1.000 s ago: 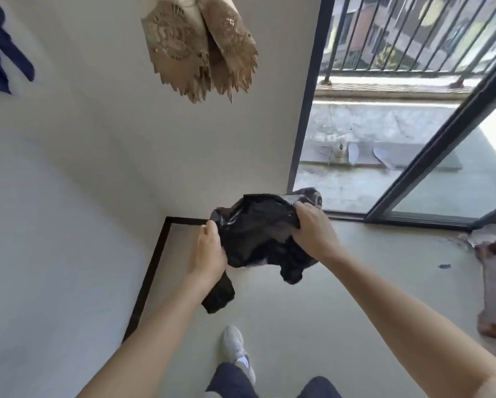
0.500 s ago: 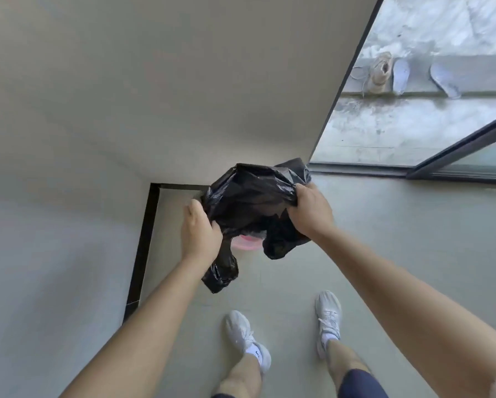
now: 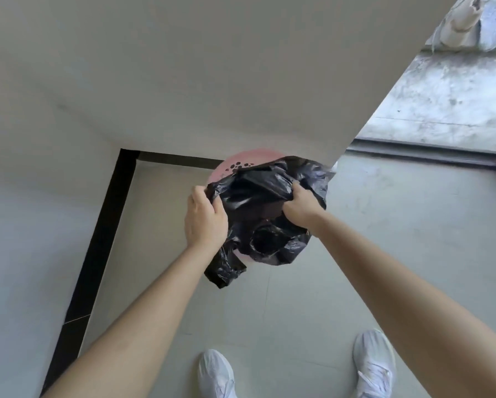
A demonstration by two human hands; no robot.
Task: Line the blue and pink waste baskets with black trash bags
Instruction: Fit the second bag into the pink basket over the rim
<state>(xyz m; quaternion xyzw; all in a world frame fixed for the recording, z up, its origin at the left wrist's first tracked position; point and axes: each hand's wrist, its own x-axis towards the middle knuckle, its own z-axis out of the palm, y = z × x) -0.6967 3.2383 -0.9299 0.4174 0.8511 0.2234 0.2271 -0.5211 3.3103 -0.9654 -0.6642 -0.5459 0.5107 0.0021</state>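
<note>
While both hands grip its crumpled mouth, left hand (image 3: 205, 218) at the left edge and right hand (image 3: 300, 206) at the right, a black trash bag (image 3: 265, 214) hangs over the pink waste basket (image 3: 235, 165) in the far floor corner. White shoes (image 3: 373, 366) stand near. No writing shows.

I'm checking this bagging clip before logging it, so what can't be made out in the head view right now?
- Pink basket: only a strip of its perforated rim shows; the black trash bag covers the rest, so how far the bag sits inside is unclear.
- Right hand: fingertips buried in the bag's folds.
- Left hand: grips the bag's edge, fingertips partly hidden.
- Blue basket: out of frame.
- Shoe on the balcony: cut by the top edge.
</note>
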